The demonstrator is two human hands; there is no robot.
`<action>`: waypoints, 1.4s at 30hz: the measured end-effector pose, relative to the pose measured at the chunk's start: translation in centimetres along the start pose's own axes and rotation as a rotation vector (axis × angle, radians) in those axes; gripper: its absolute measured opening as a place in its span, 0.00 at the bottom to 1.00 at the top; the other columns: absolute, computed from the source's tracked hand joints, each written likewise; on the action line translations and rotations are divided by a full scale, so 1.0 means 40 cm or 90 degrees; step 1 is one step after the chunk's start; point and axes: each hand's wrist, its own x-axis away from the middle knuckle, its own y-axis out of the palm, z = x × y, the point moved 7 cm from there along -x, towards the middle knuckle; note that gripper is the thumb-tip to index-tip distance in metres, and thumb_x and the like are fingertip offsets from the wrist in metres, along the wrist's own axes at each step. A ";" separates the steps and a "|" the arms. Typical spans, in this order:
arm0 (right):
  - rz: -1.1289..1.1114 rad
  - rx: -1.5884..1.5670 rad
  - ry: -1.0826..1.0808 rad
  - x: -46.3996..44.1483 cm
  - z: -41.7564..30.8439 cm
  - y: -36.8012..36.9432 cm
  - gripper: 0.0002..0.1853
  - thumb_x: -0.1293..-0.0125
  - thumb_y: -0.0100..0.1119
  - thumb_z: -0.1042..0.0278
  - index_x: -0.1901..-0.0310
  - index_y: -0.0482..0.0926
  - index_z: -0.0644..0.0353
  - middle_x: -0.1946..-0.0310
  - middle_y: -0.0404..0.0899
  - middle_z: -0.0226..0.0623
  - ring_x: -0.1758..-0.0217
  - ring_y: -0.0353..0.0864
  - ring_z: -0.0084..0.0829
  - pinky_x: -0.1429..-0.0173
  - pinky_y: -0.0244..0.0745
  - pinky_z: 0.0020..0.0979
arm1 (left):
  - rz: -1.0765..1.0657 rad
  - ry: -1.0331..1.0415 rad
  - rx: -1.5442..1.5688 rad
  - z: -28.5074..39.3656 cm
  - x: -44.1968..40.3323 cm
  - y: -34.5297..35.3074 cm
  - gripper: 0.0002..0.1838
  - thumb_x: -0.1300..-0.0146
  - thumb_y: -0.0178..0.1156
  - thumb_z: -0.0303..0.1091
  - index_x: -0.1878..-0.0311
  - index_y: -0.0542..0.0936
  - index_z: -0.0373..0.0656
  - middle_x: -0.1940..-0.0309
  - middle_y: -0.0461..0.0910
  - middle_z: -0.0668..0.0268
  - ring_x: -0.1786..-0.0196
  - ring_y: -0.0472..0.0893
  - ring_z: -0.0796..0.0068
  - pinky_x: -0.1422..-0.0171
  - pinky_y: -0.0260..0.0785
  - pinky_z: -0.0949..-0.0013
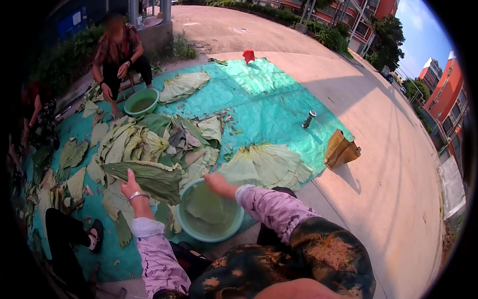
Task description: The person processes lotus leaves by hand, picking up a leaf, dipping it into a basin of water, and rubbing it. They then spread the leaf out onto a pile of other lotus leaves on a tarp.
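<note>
Left grip (131, 188) pinching folded green leaf (152, 175) beside basin (209, 238); right grip (217, 184) at basin rim (can't tell if clenched). Fanned leaves (266, 163) spread flat; loose heap (130, 142) unsorted.

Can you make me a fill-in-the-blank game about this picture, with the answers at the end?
1. The left hand holds a big green ____.
2. Counting the basin by the right hand, ____ basins can be seen.
3. The bright thing near the far edge of the tarp is coloured ____.
4. The brown bag casts a dark ____ on the pale ground.

Missing words: leaf; two; red; shadow.
</note>
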 end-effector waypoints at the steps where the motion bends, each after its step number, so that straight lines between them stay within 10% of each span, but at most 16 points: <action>1: -0.075 0.019 -0.048 0.010 0.010 0.032 0.04 0.52 0.50 0.72 0.74 0.73 0.62 0.76 0.75 0.47 0.69 0.76 0.48 0.66 0.70 0.44 | -0.002 0.000 0.003 -0.002 0.000 0.001 0.18 0.42 0.58 0.32 0.50 0.72 0.34 0.58 0.76 0.61 0.62 0.76 0.70 0.58 0.70 0.68; 6: -0.361 0.115 -0.185 0.123 0.043 0.149 0.06 0.51 0.50 0.71 0.75 0.76 0.62 0.75 0.76 0.47 0.69 0.77 0.47 0.66 0.72 0.42 | -0.009 -0.003 0.004 -0.004 0.006 0.008 0.18 0.42 0.58 0.31 0.50 0.72 0.35 0.58 0.76 0.62 0.63 0.76 0.71 0.59 0.70 0.68; 15: -0.092 0.085 -0.073 0.035 -0.003 0.029 0.05 0.54 0.53 0.72 0.74 0.78 0.60 0.74 0.78 0.44 0.71 0.78 0.45 0.68 0.73 0.41 | -0.024 -0.005 0.005 -0.024 0.001 0.012 0.18 0.43 0.59 0.31 0.50 0.71 0.35 0.59 0.76 0.62 0.64 0.76 0.71 0.59 0.70 0.68; 24: -0.266 0.136 -0.104 0.049 0.001 0.060 0.05 0.54 0.54 0.71 0.76 0.77 0.61 0.75 0.78 0.44 0.69 0.79 0.43 0.69 0.73 0.41 | -0.108 0.028 -0.079 -0.047 -0.010 0.028 0.18 0.43 0.59 0.29 0.50 0.72 0.34 0.59 0.77 0.62 0.63 0.76 0.72 0.56 0.69 0.70; 37: -0.228 0.114 -0.058 -0.026 -0.097 -0.175 0.09 0.49 0.51 0.68 0.65 0.76 0.55 0.70 0.77 0.43 0.62 0.77 0.45 0.62 0.71 0.40 | -0.760 -0.229 -0.372 -0.221 0.226 0.163 0.19 0.49 0.62 0.28 0.52 0.75 0.37 0.66 0.78 0.71 0.65 0.74 0.80 0.56 0.67 0.75; 42: -0.281 0.072 -0.060 -0.011 -0.131 -0.201 0.13 0.53 0.55 0.72 0.63 0.77 0.52 0.69 0.78 0.41 0.62 0.78 0.42 0.61 0.72 0.38 | -0.947 -0.108 -0.448 -0.323 0.354 0.186 0.25 0.54 0.63 0.27 0.48 0.73 0.40 0.53 0.71 0.65 0.49 0.70 0.71 0.44 0.61 0.72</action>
